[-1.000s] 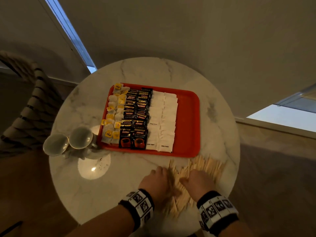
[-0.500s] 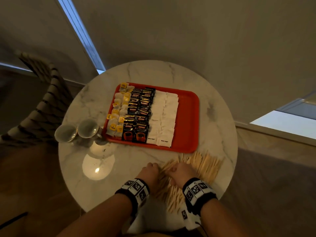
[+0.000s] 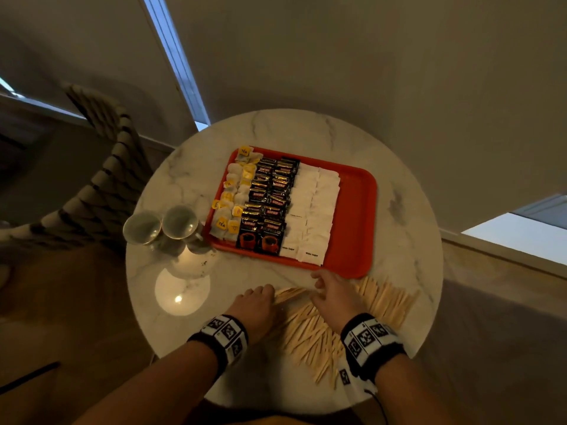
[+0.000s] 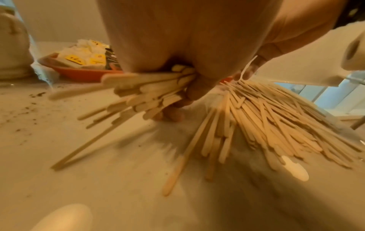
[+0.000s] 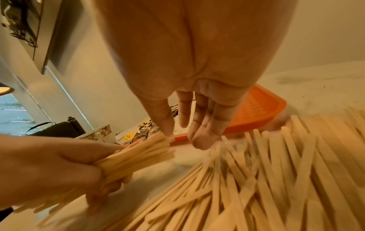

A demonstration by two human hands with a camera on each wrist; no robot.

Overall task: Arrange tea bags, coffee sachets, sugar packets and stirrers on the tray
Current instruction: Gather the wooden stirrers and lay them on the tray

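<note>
Round marble table [image 3: 306, 133] carried your pale wooden stirrers [image 3: 383, 302], fanned lengthwise toward the orange plastic tray [image 3: 356, 216]; your left hand [image 3: 254, 305] clenched a bundle, your right hand [image 3: 334, 294], nearer the tray, lay slack beside it.

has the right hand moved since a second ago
Yes. The right hand has moved up off the wooden stirrers toward the red tray; its fingertips now nearly reach the tray's near edge.
</note>
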